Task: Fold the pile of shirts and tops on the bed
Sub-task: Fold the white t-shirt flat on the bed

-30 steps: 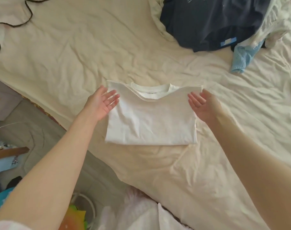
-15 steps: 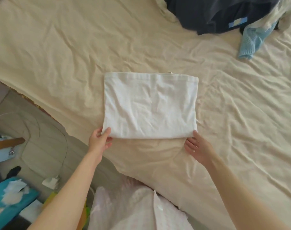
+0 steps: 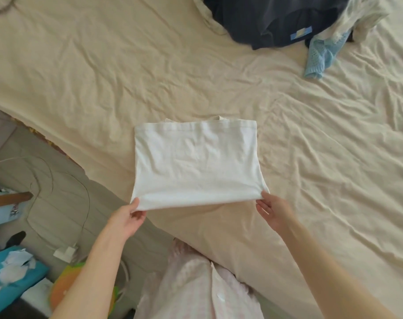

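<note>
Lying folded into a rectangle on the cream bed sheet (image 3: 104,88), near the bed's near edge: the white shirt (image 3: 196,162), its near edge lifting slightly off the sheet. Pinching that shirt's near-left corner between thumb and curled fingers: the left hand (image 3: 125,218). Gripping the near-right corner with thumb on top and fingers underneath: the right hand (image 3: 273,209). Sitting well apart at the far right of the bed: the unfolded pile, with a navy top (image 3: 272,19), a light blue knit (image 3: 320,56) and a pale garment (image 3: 361,12) draping over it. Trailing across the floor at left: a thin cable (image 3: 81,196) with a white charger (image 3: 63,252).
</note>
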`<state>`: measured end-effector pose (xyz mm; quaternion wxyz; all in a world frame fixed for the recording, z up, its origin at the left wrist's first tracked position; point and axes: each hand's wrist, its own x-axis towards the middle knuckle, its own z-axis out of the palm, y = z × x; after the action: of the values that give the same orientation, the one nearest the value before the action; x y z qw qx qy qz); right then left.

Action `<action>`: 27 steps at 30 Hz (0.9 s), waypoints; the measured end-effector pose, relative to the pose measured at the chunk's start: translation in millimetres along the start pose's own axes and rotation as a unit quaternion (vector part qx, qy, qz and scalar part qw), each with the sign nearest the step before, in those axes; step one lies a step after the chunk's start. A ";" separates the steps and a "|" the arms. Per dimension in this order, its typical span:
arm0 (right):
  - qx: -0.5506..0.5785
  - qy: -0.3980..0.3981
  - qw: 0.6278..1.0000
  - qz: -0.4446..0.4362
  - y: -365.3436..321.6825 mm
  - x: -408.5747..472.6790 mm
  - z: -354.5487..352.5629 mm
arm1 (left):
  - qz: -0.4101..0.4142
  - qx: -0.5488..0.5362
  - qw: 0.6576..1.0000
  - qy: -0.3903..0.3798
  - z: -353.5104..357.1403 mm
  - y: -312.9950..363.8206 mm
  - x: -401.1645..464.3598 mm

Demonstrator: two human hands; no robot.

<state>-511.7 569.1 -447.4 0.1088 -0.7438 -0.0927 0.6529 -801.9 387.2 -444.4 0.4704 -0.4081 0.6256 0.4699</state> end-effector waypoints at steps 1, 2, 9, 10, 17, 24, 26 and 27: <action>0.004 -0.008 1.000 -0.006 0.4 -1.0 -2.4 | -0.019 -0.012 1.000 -0.002 1.6 -2.7 -4.4; 0.006 -0.015 1.000 -0.010 0.7 -1.5 -4.7 | -0.022 -0.017 1.000 -0.003 4.0 -4.3 -7.9; -0.007 -0.025 0.999 -0.028 -2.0 -12.4 -11.9 | 0.323 0.120 0.936 0.067 66.5 -21.5 -67.4; -0.009 -0.038 0.999 -0.031 -2.7 -14.2 -13.7 | 0.386 0.175 0.904 0.060 79.3 -31.8 -77.6; 0.015 -0.167 0.985 -0.045 -13.6 -4.0 -25.8 | 0.655 0.509 0.543 -0.133 147.4 -119.9 -82.1; -0.131 -0.107 0.980 -0.102 -20.4 20.2 -9.3 | 0.578 0.682 0.447 -0.022 107.0 -139.1 -26.3; -0.143 -0.072 0.979 -0.126 -19.2 28.4 -2.6 | 0.577 0.687 0.442 -0.011 95.3 -136.7 -20.1; -0.151 -0.056 0.978 -0.135 -18.7 30.6 -0.1 | 0.577 0.687 0.441 -0.007 91.2 -135.3 -18.9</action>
<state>-507.6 595.5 -471.3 0.0767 -0.6944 -0.2961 0.6513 -650.1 446.7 -464.2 0.2208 0.5074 0.8313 0.0518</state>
